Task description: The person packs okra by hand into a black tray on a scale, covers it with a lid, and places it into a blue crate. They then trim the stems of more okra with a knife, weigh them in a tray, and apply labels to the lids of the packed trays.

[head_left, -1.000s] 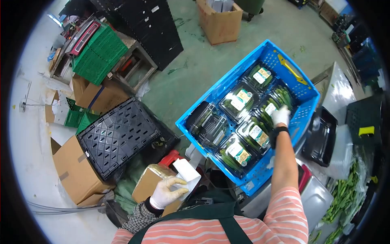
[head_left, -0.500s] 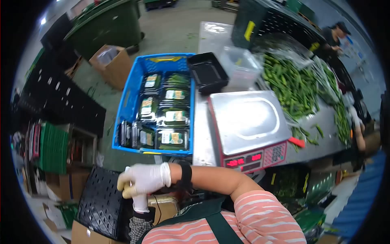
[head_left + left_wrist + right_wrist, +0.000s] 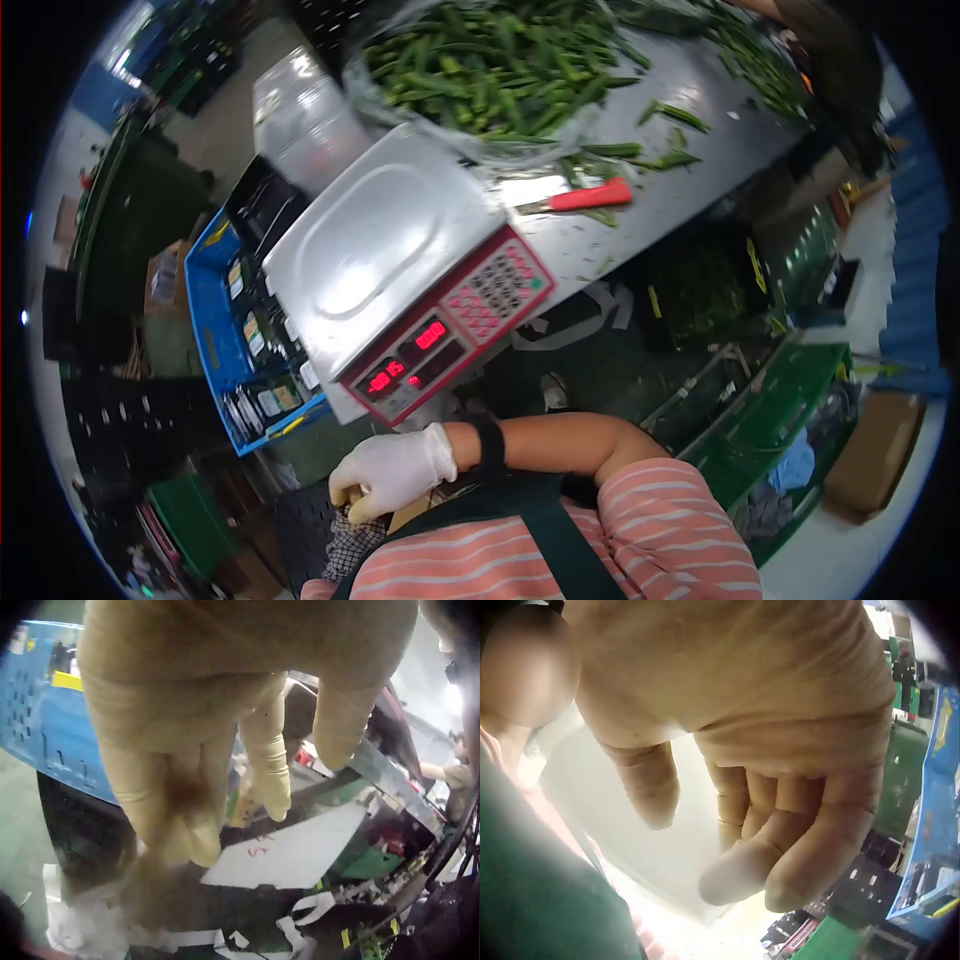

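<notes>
Low in the head view, my gloved right hand (image 3: 393, 472) is in front of my body with its fingers bent downward. My left hand is hidden behind it, and only the checked sleeve (image 3: 350, 545) shows. In the left wrist view my gloved left hand (image 3: 225, 705) hangs with its fingers loose, and no held thing is visible. The right wrist view shows my right hand (image 3: 757, 742) loosely curved, its thumb apart from the fingers and nothing seen gripped. Above my right hand stands a red-edged scale (image 3: 370, 240) with lit digits.
A blue crate (image 3: 205, 330) holds labelled packs left of the scale. Black trays (image 3: 262, 205) and clear containers (image 3: 310, 120) stand beside it. Green pods (image 3: 490, 70) and a red-handled knife (image 3: 590, 195) lie on the metal table (image 3: 690, 190). A person is at the upper right.
The head view has swung right, from the crate to the scale and table. My right hand has left the packs in the crate and come back to my body, over my left hand.
</notes>
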Motion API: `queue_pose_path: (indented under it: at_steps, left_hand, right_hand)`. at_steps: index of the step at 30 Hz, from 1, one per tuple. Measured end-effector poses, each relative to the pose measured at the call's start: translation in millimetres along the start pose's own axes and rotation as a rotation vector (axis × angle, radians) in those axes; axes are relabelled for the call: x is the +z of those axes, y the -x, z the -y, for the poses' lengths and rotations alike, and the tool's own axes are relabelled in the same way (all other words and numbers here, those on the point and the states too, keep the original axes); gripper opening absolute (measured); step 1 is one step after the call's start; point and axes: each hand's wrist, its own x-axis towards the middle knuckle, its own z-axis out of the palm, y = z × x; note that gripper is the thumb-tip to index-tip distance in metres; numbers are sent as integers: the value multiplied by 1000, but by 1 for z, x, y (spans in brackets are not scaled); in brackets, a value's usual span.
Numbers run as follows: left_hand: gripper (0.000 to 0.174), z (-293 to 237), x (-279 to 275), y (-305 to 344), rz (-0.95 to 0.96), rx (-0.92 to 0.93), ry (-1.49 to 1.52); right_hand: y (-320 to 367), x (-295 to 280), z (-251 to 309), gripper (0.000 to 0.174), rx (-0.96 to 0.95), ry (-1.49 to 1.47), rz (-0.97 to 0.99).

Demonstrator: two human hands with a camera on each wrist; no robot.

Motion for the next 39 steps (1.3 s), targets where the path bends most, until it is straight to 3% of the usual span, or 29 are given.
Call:
queue_pose_path:
  at_steps: [4, 7, 10, 11, 12, 15, 18, 20, 22, 23, 24, 26, 28, 30, 32, 34, 36, 37, 39]
  left_hand:
    - [31, -41, 49, -55, 259, 70, -68]
    - [30, -65, 99, -87, 450, 105, -112]
    - [30, -101, 164, -117, 614, 114, -154]
    - [26, -190, 169, -116, 594, -70, -174]
    - [26, -190, 190, -129, 688, -257, -18]
    - [26, -259, 247, -168, 719, -138, -206]
    - [25, -288, 317, -218, 684, -206, -264]
    - [25, -273, 367, -255, 651, -223, -297]
    - [31, -262, 416, -292, 643, -163, -357]
    - [31, -232, 441, -318, 680, -73, -409]
    - [29, -232, 464, -336, 647, -130, -434]
    - [28, -229, 506, -380, 570, -64, -604]
    - [31, -161, 548, -448, 701, 610, -958]
    - [32, -152, 584, -481, 558, 222, -847]
    - [39, -194, 614, -547, 547, 52, -717]
    - [45, -86, 656, -632, 418, 206, -869]
    - [49, -61, 682, -668, 80, 284, -635]
    - [49, -52, 693, -682, 104, 280, -630]
    - [48, -45, 709, -709, 136, -149, -311]
  right_hand:
    - [92, -40, 5, 33, 160, -2, -190]
    - [167, -45, -19, 35, 166, 142, -553]
    - [256, -50, -26, 30, 305, -326, -752]
    - [284, -51, -39, 29, 303, -313, -832]
    - [313, -56, -53, 29, 296, -290, -911]
    - [392, -77, -88, 29, 230, -338, -1057]
    - [469, -105, -123, 27, 239, -385, -1149]
    - [508, -110, -141, 26, 276, -408, -1213]
    - [546, -107, -162, 23, 237, -535, -1386]
    - [564, -104, -173, 24, 196, -633, -1437]
    - [580, -103, -183, 24, 234, -684, -1466]
    - [603, -100, -211, 24, 273, -746, -1522]
    - [614, -95, -246, 24, 234, -842, -1570]
    - [620, -93, -266, 25, 283, -901, -1566]
    - [622, -89, -281, 28, 292, -914, -1583]
    - [627, -80, -292, 29, 355, -968, -1577]
    - [632, -69, -302, 30, 403, -987, -1607]
    - [632, -67, -305, 30, 442, -1055, -1639]
    - [635, -67, -314, 30, 487, -1131, -1678]
